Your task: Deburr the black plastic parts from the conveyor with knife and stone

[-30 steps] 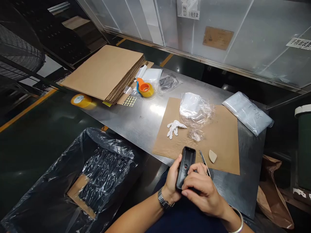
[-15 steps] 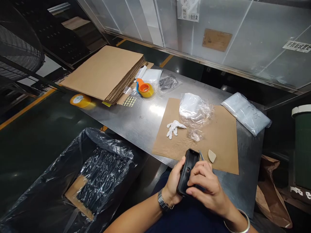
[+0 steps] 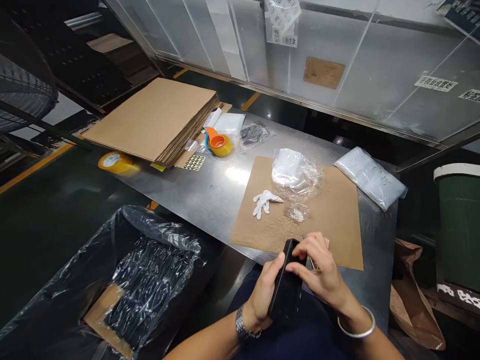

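My left hand (image 3: 264,287) is wrapped round the left side of a long black plastic case (image 3: 287,295) with a hollow inside, tilted above the table's front edge. My right hand (image 3: 318,267) bends over the case's upper end, thumb and fingertips close together at its opening. Anything small between those fingertips is hidden. A thin, pointed metal tool (image 3: 312,262) shows partly beneath the right hand; its kind cannot be made out. Beyond the hands, a white glove (image 3: 265,202) and crumpled clear plastic bags (image 3: 296,172) lie on a cardboard sheet (image 3: 337,220).
Flat cardboard (image 3: 153,117) is stacked at the table's far left, near tape rolls (image 3: 219,145) and a sticker sheet (image 3: 194,162). A plastic-wrapped pack (image 3: 371,177) lies at the right. A lined bin (image 3: 165,227) stands left, a brown paper bag (image 3: 412,305) right.
The case has turned so its open face shows less and its side shows more. My right hand has shifted to its upper end. The beige piece on the cardboard is now out of sight.
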`<state>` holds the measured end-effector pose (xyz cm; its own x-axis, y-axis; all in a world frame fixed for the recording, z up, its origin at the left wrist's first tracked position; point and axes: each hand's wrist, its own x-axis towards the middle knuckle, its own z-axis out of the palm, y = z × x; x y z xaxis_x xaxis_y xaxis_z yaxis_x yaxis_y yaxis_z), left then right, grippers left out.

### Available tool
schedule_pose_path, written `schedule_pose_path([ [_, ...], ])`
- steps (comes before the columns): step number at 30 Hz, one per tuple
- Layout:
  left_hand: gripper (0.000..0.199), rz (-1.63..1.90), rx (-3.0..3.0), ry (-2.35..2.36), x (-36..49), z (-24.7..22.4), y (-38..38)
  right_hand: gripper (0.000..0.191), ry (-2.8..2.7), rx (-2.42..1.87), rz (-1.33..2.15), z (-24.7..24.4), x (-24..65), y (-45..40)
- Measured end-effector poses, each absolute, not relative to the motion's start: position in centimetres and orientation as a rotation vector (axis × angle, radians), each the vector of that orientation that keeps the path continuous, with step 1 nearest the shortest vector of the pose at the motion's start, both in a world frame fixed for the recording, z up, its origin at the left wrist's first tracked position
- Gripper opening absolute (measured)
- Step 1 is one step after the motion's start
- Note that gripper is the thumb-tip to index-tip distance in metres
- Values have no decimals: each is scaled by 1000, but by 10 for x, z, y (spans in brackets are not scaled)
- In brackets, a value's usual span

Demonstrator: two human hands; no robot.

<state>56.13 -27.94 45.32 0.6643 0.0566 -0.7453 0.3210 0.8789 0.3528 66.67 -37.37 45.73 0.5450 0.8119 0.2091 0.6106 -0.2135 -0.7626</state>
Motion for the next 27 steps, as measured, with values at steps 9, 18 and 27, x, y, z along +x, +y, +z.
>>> schedule_pose_path([
  [9, 39, -240, 621, 884, 556, 456, -280, 16, -1075, -1705, 485, 449, 689, -367],
  [18, 40, -65, 787, 845, 556, 454, -277, 36, -799, -1784, 745, 444, 672, -384],
  [27, 35, -2, 1001, 633, 557, 457, -276, 26, -184, -1488, 877, 435, 659, -381],
])
